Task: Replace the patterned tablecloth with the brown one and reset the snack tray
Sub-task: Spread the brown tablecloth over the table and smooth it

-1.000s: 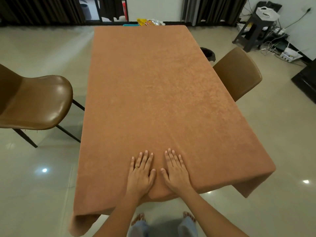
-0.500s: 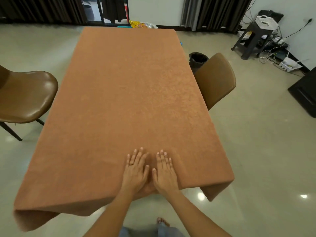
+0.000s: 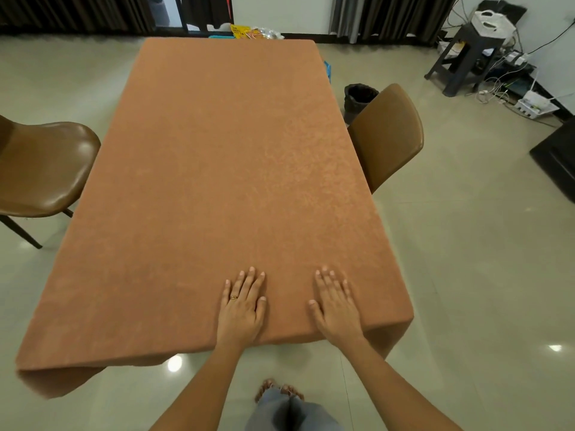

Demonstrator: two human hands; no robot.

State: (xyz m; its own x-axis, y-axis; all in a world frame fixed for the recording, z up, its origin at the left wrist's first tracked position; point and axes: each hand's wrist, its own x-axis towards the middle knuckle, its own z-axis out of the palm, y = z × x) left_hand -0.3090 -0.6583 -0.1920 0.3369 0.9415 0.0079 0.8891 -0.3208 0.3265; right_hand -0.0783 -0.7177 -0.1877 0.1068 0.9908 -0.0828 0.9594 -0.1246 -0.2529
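Plain brown fabric tablecloth [image 3: 224, 181] covers the table to every edge. Left hand [image 3: 242, 306] and right hand [image 3: 336, 309] press flat on it, apart, by the near edge (smoothing, I judge). The snack reset remains undone.

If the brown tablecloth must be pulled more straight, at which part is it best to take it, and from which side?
Probably pinch the brown tablecloth at its near-left corner, coming from the near side. That corner hangs below the edge in a loose fold, while the top lies flat and offers nothing to pinch.
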